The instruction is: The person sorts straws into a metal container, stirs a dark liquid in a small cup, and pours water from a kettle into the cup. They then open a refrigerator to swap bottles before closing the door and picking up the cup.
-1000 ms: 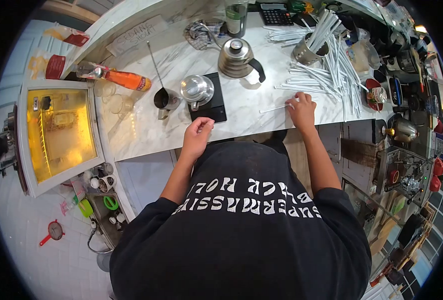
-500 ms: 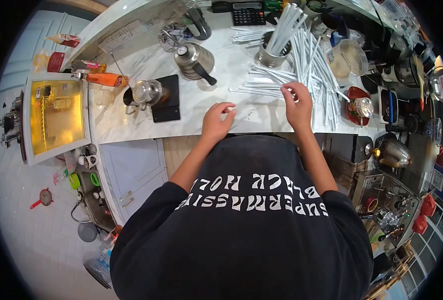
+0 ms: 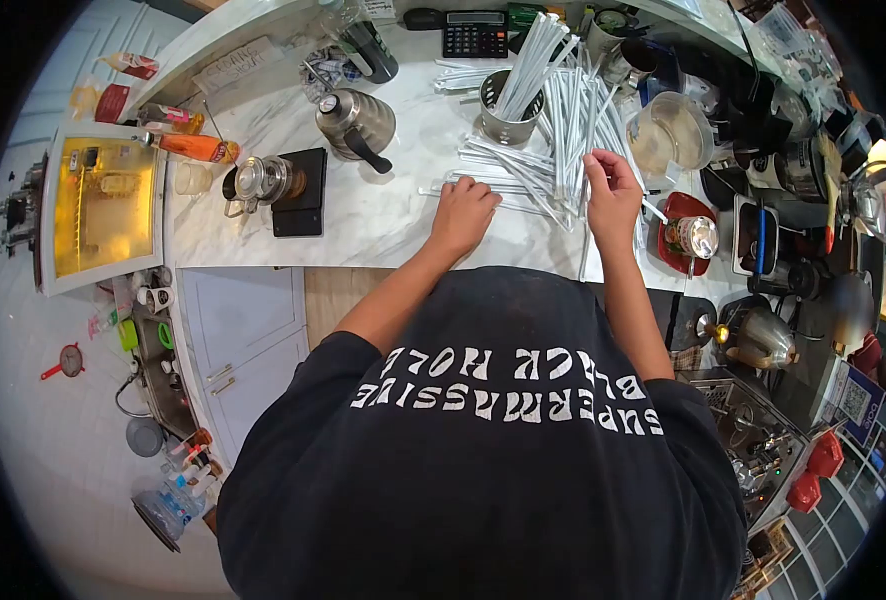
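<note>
Many white paper-wrapped straws lie in a loose heap on the marble counter. Others stand in a perforated metal cup behind the heap. My left hand reaches over the left ends of the lower straws, fingers slightly bent and apart, touching them; its thumb and palm are hidden. At the right side of the heap, my right hand is raised with thumb and fingertips pinched. A straw appears to run down from that pinch along the hand's left side.
Left of the straws stand a gooseneck kettle, a black scale and a glass server. To the right are a clear plastic tub and a red tray holding a jar. A calculator sits at the back.
My left hand has moved forward and right, from above bare counter onto the straw ends. My right hand has shifted slightly right and up. The view has shifted a little.
</note>
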A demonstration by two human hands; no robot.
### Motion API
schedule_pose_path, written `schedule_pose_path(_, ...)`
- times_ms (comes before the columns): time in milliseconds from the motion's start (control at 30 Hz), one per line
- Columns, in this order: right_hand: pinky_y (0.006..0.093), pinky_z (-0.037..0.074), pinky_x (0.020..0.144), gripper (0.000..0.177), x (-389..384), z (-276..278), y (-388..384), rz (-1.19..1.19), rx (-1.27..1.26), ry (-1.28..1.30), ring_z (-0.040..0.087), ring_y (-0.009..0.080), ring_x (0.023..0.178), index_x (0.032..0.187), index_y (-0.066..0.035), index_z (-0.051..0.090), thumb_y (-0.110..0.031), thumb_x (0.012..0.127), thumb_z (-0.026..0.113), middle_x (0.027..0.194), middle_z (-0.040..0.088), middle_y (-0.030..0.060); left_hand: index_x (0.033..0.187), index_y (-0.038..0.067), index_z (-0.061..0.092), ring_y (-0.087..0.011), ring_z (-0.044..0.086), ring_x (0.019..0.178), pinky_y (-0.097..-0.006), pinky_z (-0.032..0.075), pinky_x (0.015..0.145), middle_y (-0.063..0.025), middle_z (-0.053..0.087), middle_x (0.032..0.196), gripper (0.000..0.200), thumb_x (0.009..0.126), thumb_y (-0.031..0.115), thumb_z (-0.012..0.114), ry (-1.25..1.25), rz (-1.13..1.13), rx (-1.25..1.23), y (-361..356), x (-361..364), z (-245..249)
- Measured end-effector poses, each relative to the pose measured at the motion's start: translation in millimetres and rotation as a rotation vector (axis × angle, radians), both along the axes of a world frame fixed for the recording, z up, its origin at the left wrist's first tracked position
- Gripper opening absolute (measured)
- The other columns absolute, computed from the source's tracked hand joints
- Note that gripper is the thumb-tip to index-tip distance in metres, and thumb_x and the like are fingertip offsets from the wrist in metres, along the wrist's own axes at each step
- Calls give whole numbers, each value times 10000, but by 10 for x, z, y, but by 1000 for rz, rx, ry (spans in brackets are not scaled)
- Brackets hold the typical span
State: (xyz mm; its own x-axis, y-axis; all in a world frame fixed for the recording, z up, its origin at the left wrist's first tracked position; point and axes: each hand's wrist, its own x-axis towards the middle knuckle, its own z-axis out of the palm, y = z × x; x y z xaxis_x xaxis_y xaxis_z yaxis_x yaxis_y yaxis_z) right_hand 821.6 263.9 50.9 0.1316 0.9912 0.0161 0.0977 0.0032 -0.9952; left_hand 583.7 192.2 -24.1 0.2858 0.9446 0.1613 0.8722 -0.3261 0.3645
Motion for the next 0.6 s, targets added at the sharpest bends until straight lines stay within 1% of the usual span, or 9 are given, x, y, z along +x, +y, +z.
schedule_pose_path(67, 221, 483, 778, 196, 26, 21, 24, 6, -11, 11, 615, 66, 856, 1113, 8, 707, -132, 976, 723, 953, 695, 7, 1013, 139, 739, -232, 563, 1073, -437, 409, 903, 3, 661, 989, 181, 854, 145, 652, 16, -27, 47, 27, 5, -39)
schedule_pose_path(167, 248, 493, 756, 212, 85, 22, 70, -10, 18, 36, 609, 79, 821, 1090, -1, 720, -166, 959, 741, 921, 697, 15, 925, 127, 729, -229, 568, 1028, -428, 411, 882, -3, 651, 933, 128, 856, 142, 621, 27, -87, 111, 94, -13, -78)
schedule_pose_path(267, 231, 488, 745, 214, 168, -59, 129, -21, 15, 49, 606, 71, 810, 1096, 5, 714, -162, 964, 738, 922, 695, 12, 866, 125, 712, -229, 569, 996, -427, 410, 860, -7, 639, 905, 82, 852, 153, 637, 33, -141, 138, 174, -60, -102)
schedule_pose_path(367, 226, 486, 734, 208, 173, -87, 145, -35, 13, 66, 603, 65, 804, 1102, 3, 712, -154, 968, 733, 923, 694, 16, 828, 126, 699, -228, 567, 976, -427, 410, 841, -12, 627, 890, 53, 840, 167, 668, 37, -139, 136, 219, -77, -49)
schedule_pose_path(600, 233, 495, 748, 209, 157, -14, 112, -43, -3, 55, 613, 72, 815, 1105, 6, 709, -150, 968, 731, 930, 697, 21, 808, 130, 684, -231, 570, 924, -419, 403, 816, -9, 613, 864, 71, 831, 187, 720, 50, -204, 146, 237, -81, -81)
